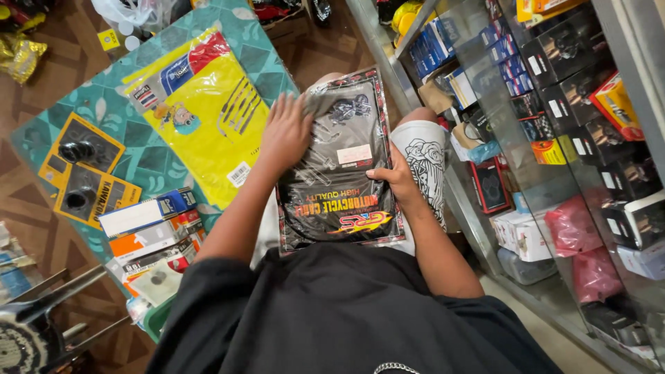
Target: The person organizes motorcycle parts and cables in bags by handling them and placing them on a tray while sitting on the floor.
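A flat black plastic packet [339,166] with a red patterned border lies across my lap, its length running away from me. My left hand [285,133] rests flat on the packet's upper left part, fingers spread toward its far end. My right hand [396,176] grips the packet's right edge, thumb on top. Dark parts show through the packet's clear upper section.
A teal patterned mat [149,156] on the floor to my left carries a large yellow packet [201,104], two yellow-and-black carded parts [86,170] and several small boxes [149,232]. A glass display case [554,138] full of boxed goods stands close on my right. A metal frame [48,305] sits lower left.
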